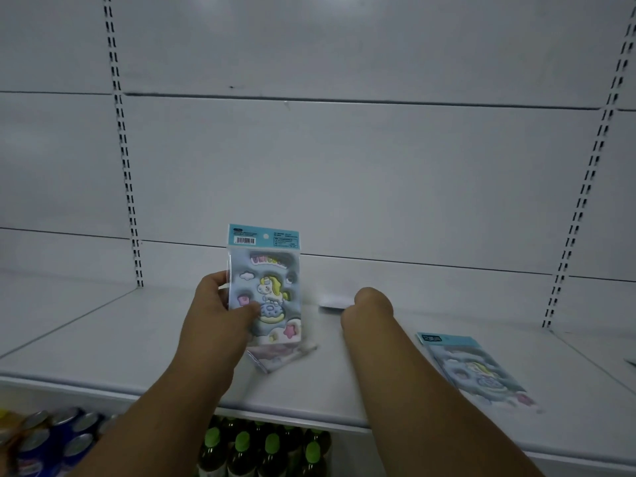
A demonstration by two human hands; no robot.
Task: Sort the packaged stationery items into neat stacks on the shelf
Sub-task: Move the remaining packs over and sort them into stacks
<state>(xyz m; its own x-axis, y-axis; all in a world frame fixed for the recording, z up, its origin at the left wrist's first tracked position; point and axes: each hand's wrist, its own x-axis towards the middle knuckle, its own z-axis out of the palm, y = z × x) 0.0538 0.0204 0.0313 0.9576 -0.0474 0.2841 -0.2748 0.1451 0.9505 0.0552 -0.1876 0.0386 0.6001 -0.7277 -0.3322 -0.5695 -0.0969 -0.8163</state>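
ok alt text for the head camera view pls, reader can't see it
A person's left hand holds a unicorn stationery pack upright above a white shelf, while the right hand reaches toward a small white item further back. Another pack lies flat at right.

held sticker pack (265, 290): pale blue puffy sheet with a white unicorn with yellow mane, white clouds, pink and yellow stars, a blue donut, pink lettering; teal header card with a black-and-white barcode
second sticker pack (476, 368): same pale blue unicorn pattern, teal header, pink star at its lower end, lying at the right
pack under the held one (275, 358): pink and pale blue, blurred
shelf (137, 339): plain white
back panel (344, 166): white-grey, with dark slotted uprights
slip of paper (335, 302): white
bottles (272, 449): dark green, bright green caps
cans (51, 438): blue with silver tops
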